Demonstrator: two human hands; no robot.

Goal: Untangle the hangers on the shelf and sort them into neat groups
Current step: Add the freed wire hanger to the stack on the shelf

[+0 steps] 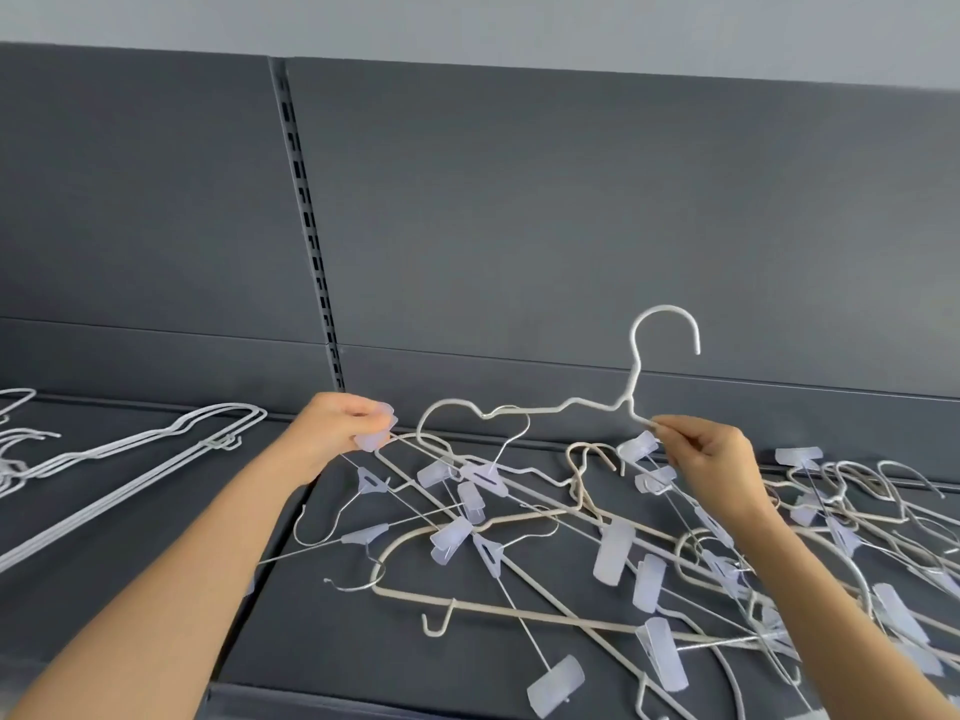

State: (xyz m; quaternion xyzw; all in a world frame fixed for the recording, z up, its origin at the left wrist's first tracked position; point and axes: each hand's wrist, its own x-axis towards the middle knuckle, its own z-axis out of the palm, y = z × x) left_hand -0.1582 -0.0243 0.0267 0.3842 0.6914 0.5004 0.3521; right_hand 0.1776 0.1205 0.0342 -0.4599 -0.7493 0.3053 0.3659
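Observation:
A tangled heap of hangers (613, 553) lies on the dark grey shelf (156, 511): white coated ones, beige ones and thin wire ones with translucent plastic clips. My right hand (711, 459) pinches a white coated hanger (631, 392) just below its neck, holding it upright above the heap with its hook at the top. My left hand (343, 428) grips a translucent clip (376, 439) at the end of a wire clip hanger that runs down into the heap. A neat group of white hangers (130, 449) lies flat on the shelf to the left.
A dark grey back panel (571, 226) rises behind the shelf, with a slotted upright (311, 226) between its sections. More tangled hangers (857, 501) spread to the right edge. The shelf's front edge (311, 693) runs near the bottom of the view.

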